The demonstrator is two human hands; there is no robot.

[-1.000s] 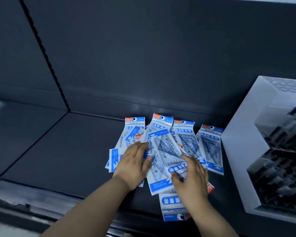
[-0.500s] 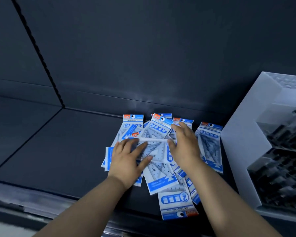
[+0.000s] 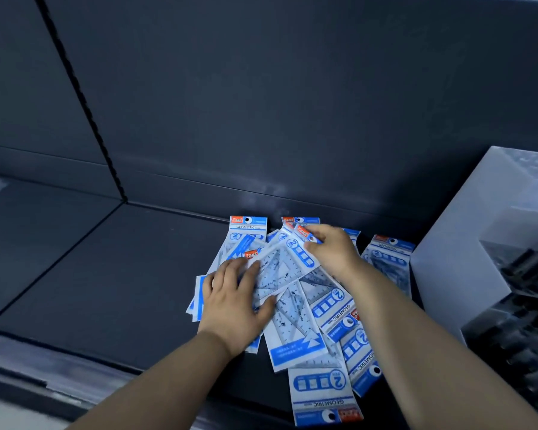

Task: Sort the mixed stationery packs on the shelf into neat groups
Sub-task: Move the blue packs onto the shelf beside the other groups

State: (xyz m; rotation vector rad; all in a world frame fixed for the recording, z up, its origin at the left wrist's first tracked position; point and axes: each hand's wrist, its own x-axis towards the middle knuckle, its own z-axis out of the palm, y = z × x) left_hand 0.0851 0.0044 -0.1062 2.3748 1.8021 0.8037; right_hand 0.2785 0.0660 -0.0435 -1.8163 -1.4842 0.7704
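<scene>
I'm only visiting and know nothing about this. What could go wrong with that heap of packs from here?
1. The right hand pinches the top pack while the left hand presses flat on the pile. Pulling that pack out may drag the loosely overlapping packs beneath it askew.
2. The front pack lies right at the front edge of the shelf, so a nudge from either forearm could likely knock it off.
</scene>
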